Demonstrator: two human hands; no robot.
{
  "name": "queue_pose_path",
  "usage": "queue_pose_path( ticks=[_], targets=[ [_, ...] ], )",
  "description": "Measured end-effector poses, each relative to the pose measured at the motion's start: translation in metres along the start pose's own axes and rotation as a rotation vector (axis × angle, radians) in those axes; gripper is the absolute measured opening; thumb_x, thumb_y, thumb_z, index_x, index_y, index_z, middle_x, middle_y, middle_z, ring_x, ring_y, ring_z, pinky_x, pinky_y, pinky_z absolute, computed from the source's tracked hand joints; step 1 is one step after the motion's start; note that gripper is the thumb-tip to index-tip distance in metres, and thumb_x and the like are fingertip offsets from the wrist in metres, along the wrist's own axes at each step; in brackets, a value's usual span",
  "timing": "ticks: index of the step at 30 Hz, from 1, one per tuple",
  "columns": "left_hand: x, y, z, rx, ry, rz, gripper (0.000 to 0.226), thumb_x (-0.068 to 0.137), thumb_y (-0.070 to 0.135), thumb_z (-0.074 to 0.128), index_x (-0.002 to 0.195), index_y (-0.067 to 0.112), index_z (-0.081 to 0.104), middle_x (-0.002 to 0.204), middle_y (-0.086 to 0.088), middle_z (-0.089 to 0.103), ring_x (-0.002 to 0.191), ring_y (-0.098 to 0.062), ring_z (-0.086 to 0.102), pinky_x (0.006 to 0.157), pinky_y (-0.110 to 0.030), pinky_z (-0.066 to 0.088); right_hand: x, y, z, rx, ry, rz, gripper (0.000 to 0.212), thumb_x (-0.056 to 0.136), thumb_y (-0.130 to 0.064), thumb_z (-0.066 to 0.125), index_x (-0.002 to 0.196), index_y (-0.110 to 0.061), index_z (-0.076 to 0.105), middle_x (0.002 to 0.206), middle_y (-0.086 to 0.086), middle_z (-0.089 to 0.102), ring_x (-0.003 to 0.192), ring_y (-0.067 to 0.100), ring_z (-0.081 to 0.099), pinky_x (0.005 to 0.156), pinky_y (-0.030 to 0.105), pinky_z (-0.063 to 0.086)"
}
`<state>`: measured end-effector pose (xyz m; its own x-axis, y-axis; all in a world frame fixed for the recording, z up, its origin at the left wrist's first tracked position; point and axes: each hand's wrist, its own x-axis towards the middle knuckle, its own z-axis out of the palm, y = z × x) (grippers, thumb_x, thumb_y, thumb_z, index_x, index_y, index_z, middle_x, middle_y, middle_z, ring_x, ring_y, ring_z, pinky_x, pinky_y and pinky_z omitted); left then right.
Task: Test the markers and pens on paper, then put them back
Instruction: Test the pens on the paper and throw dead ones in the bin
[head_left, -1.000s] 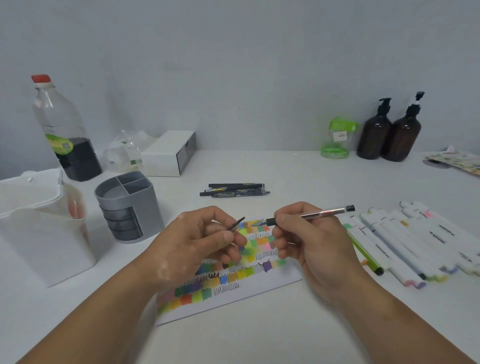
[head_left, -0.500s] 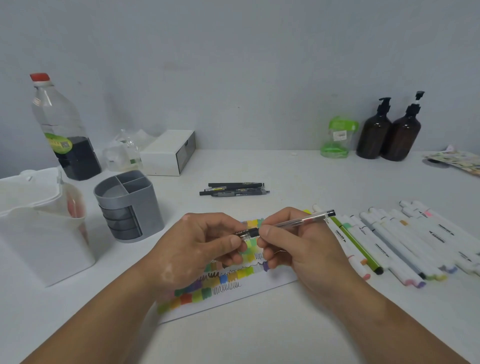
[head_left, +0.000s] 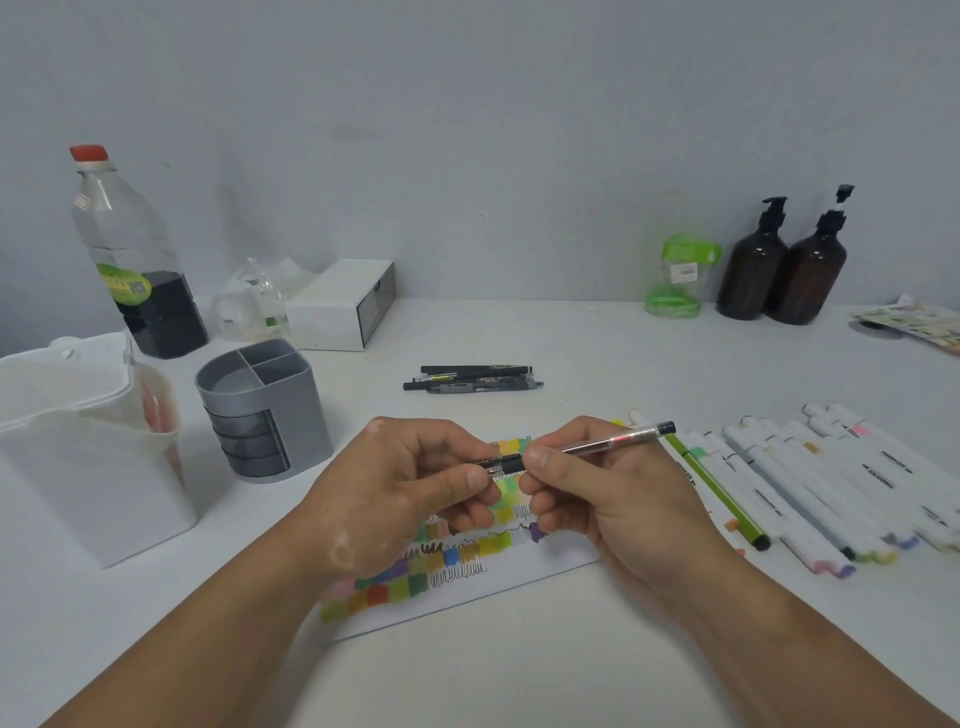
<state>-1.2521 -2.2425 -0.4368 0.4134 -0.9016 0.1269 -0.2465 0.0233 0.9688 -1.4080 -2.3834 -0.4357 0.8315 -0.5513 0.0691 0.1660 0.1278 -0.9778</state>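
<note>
A clear-barrelled gel pen (head_left: 602, 445) is held level above the paper (head_left: 467, 582), which carries coloured swatches and black scribbles. My right hand (head_left: 597, 483) grips the pen's barrel. My left hand (head_left: 405, 488) pinches the pen's cap, which sits over the tip end. Several white markers (head_left: 810, 478) and a green pen (head_left: 717, 488) lie in a row to the right of the paper. Three black pens (head_left: 472, 378) lie together further back. A grey pen holder (head_left: 262, 410) stands at the left.
A white lidded bin (head_left: 88, 447) stands at the far left, with a plastic bottle (head_left: 135, 260) behind it. A white box (head_left: 340, 304) sits by the wall. A green jar (head_left: 678, 275) and two brown pump bottles (head_left: 784, 265) stand at the back right.
My two hands have come together. The cap that my left hand held apart from the pen now sits over the pen's tip, and the pen has shifted slightly left.
</note>
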Motion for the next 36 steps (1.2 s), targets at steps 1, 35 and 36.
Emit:
queue_pose_path(
  ticks=[1,35,36],
  targets=[
    [0.000,0.000,0.000,0.003,-0.002,0.002,0.021,0.084,0.020,0.068,0.100,0.008,0.075,0.088,-0.015,0.077,0.077,-0.031,0.074,0.070,-0.031,0.062,0.000,0.000,0.000,-0.001,-0.001,0.001,0.008,0.069,-0.024,0.081,0.072,-0.017,0.078,0.072,0.016,0.072,0.056,0.019,0.064,0.053,0.029,0.057],
    [0.011,-0.024,-0.021,0.859,0.055,-0.085,0.024,0.082,0.046,0.079,0.100,0.046,0.065,0.091,0.028,0.059,0.081,-0.002,0.062,0.062,-0.007,0.043,0.010,-0.001,-0.033,-1.371,0.299,0.082,0.009,0.076,-0.033,0.074,0.078,-0.028,0.066,0.071,-0.013,0.059,0.069,0.001,0.055,0.046,0.017,0.029],
    [0.011,-0.024,-0.023,0.852,0.053,-0.087,0.025,0.082,0.045,0.079,0.102,0.046,0.065,0.091,0.028,0.058,0.080,-0.002,0.062,0.060,-0.006,0.043,0.010,0.000,-0.034,-1.367,0.307,0.074,0.009,0.077,-0.034,0.074,0.078,-0.030,0.065,0.072,-0.013,0.060,0.073,0.004,0.057,0.048,0.017,0.030]
  ],
)
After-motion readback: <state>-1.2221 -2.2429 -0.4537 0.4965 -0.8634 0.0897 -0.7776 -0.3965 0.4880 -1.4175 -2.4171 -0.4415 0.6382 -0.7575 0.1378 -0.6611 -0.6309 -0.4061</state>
